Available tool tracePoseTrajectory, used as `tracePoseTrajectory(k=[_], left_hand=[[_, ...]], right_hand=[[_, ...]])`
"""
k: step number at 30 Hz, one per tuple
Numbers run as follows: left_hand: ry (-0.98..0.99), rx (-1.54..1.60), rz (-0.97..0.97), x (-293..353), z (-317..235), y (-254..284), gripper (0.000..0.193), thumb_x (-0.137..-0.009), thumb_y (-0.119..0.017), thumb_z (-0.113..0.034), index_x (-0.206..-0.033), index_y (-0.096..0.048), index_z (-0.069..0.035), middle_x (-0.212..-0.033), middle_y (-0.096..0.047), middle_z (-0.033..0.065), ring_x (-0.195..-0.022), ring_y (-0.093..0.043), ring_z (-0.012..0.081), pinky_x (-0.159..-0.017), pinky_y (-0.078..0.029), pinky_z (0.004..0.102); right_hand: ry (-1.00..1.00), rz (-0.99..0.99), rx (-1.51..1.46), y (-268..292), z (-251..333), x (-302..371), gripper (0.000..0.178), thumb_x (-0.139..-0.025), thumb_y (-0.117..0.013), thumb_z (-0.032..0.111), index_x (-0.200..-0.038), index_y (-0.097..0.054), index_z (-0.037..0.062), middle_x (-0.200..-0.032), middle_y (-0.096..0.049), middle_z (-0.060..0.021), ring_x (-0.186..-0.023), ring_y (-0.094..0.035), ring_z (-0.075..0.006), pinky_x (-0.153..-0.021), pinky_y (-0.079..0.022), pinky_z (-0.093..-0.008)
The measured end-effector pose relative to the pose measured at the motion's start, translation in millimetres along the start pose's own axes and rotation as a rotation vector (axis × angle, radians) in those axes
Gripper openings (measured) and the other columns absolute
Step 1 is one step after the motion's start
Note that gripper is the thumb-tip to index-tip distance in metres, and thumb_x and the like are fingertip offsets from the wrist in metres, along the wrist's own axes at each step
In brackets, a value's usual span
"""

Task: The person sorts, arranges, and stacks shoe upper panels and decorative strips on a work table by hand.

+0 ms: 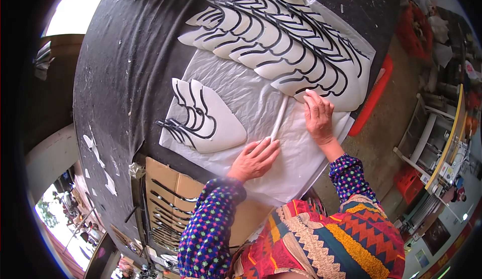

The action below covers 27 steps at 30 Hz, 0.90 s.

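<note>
A thin white strip (280,117) lies slantwise on the white plastic sheet (226,80). My left hand (255,159) rests palm down at the strip's near end, its fingers stretched out flat and the fingertips touching it. My right hand (319,117) is to the right of the strip's far end, with its fingers stretched forward onto the near edge of a large spread of white pieces (286,43). These pieces overlap in rows and have curved black edges. Left of my left hand lies a smaller overlapping pile of similar white pieces (221,121). Whatever is under the fingers is hidden.
A dark cloth (120,68) covers the table, with white scraps (109,183) on its left. Below the table's near edge, several dark rod-like things (168,211) lie on cardboard (160,173). A red tray edge (371,95) and a red crate (409,181) are at the right.
</note>
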<state>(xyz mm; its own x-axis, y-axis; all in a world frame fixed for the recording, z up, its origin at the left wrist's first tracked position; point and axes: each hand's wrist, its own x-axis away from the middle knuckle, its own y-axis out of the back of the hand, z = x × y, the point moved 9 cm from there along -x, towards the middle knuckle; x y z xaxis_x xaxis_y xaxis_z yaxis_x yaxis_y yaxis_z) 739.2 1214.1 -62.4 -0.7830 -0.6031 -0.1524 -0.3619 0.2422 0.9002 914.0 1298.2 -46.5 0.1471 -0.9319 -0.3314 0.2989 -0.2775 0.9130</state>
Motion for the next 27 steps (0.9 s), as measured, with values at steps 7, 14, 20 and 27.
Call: tracePoseTrajectory(k=[7,14,20,27], left_hand=[[0.011,0.023,-0.009,-2,0,2,0.045,-0.081,-0.061,-0.019,-0.125,-0.055,-0.017,-0.138,-0.049,0.0008,-0.128,-0.045,0.0185,-0.103,-0.031,0.0356],[0.027,-0.012,-0.007,-2,1,0,0.043,-0.08,-0.061,-0.018,-0.123,-0.057,-0.017,-0.137,-0.05,0.0002,-0.127,-0.045,0.0183,-0.1,-0.034,0.0355],[0.04,-0.013,0.009,-1,2,-1,0.042,-0.081,-0.061,-0.019,-0.123,-0.058,-0.017,-0.137,-0.049,0.0004,-0.127,-0.045,0.0186,-0.1,-0.033,0.0361],[0.012,-0.044,0.076,-1,-1,-5,0.049,-0.082,-0.06,-0.025,-0.129,-0.05,-0.017,-0.141,-0.046,0.0001,-0.131,-0.042,0.0178,-0.102,-0.031,0.0359]], right_hand=[[0.049,-0.034,-0.05,7,2,2,0.029,-0.08,-0.062,0.006,-0.109,-0.057,0.0058,-0.124,-0.056,-0.007,-0.097,-0.054,-0.0226,-0.085,-0.04,-0.0362],[0.089,-0.073,-0.069,1,3,1,0.03,-0.077,-0.063,0.007,-0.106,-0.057,0.008,-0.114,-0.058,-0.0055,-0.094,-0.055,-0.0229,-0.08,-0.042,-0.0364],[0.063,-0.072,-0.121,4,1,-2,0.028,-0.078,-0.063,0.007,-0.105,-0.057,0.0073,-0.111,-0.058,-0.0058,-0.094,-0.056,-0.0231,-0.08,-0.043,-0.035],[-0.13,-0.137,-0.493,32,-34,-24,0.022,-0.083,-0.061,-0.003,-0.104,-0.058,0.0023,-0.106,-0.061,-0.012,-0.092,-0.059,-0.0283,-0.08,-0.048,-0.0354]])
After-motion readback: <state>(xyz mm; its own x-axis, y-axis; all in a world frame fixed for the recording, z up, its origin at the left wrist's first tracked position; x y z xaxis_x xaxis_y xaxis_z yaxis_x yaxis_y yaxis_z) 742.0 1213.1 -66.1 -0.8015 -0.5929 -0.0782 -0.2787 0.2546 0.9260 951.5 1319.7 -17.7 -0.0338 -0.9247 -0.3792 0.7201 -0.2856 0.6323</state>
